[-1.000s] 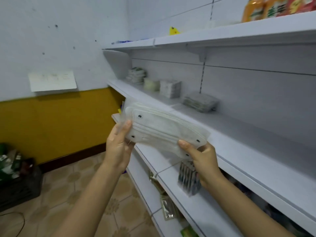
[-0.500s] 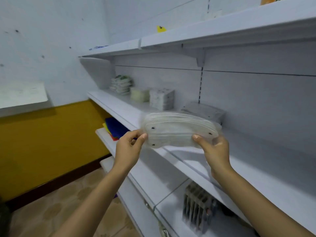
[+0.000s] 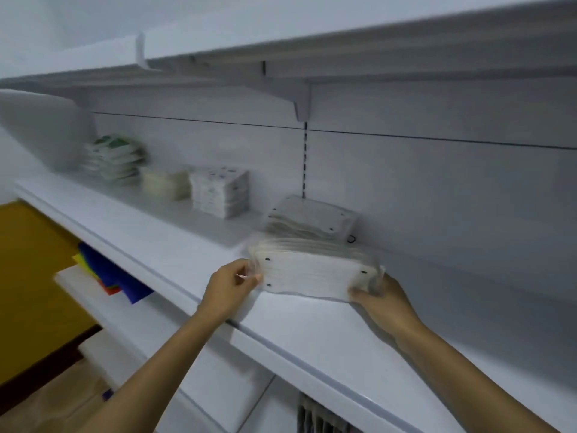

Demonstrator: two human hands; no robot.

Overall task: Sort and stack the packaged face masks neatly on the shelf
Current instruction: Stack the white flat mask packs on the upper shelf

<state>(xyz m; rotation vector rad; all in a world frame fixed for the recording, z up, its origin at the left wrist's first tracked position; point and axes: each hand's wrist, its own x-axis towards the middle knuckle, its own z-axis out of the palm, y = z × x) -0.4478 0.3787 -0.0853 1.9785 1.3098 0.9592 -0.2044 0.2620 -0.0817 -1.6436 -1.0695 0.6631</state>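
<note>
My left grip (image 3: 231,285) and right grip (image 3: 379,295) hold the mask pack (image 3: 312,273) by its ends over the white shelf (image 3: 150,242), before another stack (image 3: 309,220).

Both arms reaching forward, left hand (image 3: 229,284) fingers curled and pinching, right hand (image 3: 385,296) gripping from beneath

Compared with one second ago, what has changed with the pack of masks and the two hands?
The pack of masks went up and forward, from the air before the lower shelves to the middle shelf, just in front of the similar stack at the back panel. The left hand and the right hand grip its ends as before. The other stacks did not move.
</note>
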